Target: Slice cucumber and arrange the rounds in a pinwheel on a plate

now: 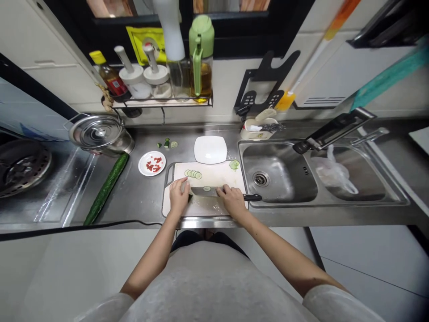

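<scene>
Across the cutting board (221, 173), the knife (201, 192) is extending, a cucumber slice (207, 188) on its blade (196, 192). Half-curled right hand (232, 201) is touching blade near handle (253, 197), probably steadying it; half-curled left hand (178, 196) is resting opposite, hold unclear. Cut slices (193, 174) are lying beyond, presumably leaving space.

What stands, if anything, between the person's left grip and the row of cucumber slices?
Nothing visible: the left grip has its fingertips just below the left end of the row of cucumber slices in the picture. The knife lies off to the right, not between them.
</scene>
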The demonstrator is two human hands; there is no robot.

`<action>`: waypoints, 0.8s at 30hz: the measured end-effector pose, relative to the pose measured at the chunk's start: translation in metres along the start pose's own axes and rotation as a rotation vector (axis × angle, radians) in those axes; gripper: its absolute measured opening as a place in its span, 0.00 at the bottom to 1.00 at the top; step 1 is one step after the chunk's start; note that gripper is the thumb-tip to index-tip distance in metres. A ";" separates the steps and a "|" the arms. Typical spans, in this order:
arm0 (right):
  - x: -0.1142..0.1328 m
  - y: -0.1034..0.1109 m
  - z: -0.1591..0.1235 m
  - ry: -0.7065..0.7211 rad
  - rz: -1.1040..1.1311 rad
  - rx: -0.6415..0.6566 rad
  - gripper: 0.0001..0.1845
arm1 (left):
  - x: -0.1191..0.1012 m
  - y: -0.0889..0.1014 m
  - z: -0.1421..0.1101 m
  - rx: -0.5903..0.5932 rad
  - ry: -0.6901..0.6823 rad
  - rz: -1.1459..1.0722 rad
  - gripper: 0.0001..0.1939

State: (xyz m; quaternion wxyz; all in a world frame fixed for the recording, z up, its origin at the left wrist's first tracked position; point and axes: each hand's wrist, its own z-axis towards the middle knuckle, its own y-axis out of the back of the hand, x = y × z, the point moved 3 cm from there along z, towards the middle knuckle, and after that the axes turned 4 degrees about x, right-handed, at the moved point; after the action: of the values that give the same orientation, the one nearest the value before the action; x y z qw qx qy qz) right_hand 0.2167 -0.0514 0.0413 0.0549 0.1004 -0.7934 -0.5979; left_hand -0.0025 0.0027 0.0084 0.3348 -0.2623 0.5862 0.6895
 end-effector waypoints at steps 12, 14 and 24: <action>-0.005 -0.011 -0.023 -0.002 -0.036 -0.086 0.20 | -0.047 -0.045 0.022 0.645 0.134 0.110 0.07; -0.009 -0.017 -0.028 -0.027 -0.043 -0.056 0.21 | -0.040 -0.048 0.028 0.580 0.223 0.098 0.07; -0.024 -0.031 -0.046 -0.137 -0.014 0.031 0.24 | -0.012 -0.063 0.059 0.369 0.257 0.259 0.09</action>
State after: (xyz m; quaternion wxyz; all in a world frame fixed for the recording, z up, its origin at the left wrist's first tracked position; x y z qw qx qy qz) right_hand 0.2527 -0.0975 0.0252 -0.0053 0.0658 -0.8037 -0.5914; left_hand 0.0558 0.0642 -0.0120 0.2087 -0.2052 0.7685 0.5689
